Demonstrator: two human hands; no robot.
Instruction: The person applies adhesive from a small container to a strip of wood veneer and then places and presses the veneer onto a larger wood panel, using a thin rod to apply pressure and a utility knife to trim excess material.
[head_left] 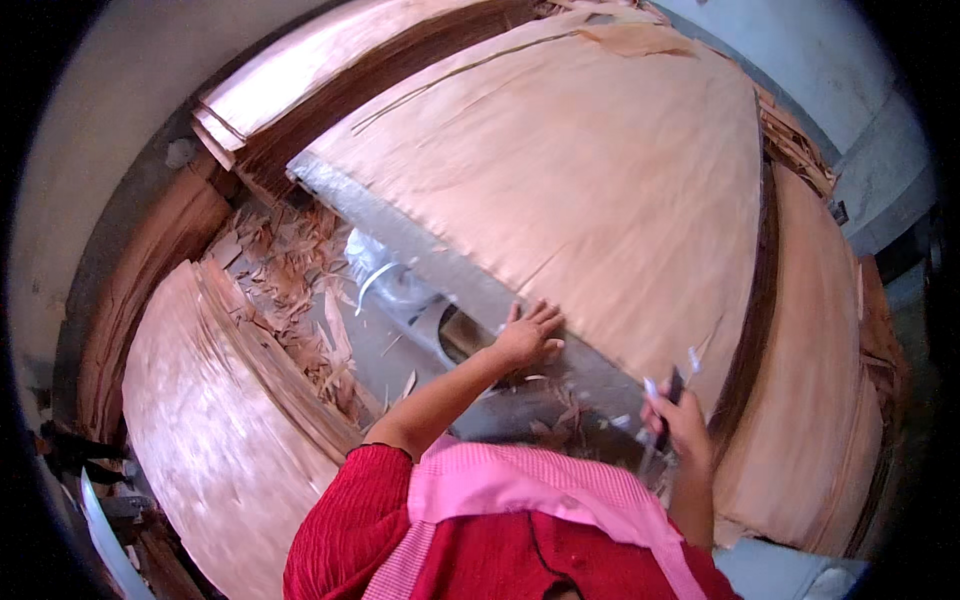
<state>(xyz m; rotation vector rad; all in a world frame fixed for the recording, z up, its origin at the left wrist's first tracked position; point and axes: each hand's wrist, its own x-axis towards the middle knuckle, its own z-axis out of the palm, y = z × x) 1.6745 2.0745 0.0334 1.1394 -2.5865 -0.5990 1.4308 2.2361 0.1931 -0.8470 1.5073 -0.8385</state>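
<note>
A large sheet of pale wood veneer [600, 170] lies over a grey-edged table [430, 250] in front of me. My left hand [530, 337] rests palm down with spread fingers at the sheet's near edge. Near the sheet's right corner, my right hand [684, 418] is closed around a slim black tool [673, 388], held upright. Its exact kind is hard to make out. White wrapping or tape seems to be on the right fingers. A small white scrap [694, 358] shows just beyond that hand.
Veneer stacks stand at the left [220, 400], far left [310, 80] and right [800, 380]. Wood shavings [295, 270] litter the floor on the left. Beneath the table edge sit a clear plastic bag [385, 275] and a rounded grey container [440, 330].
</note>
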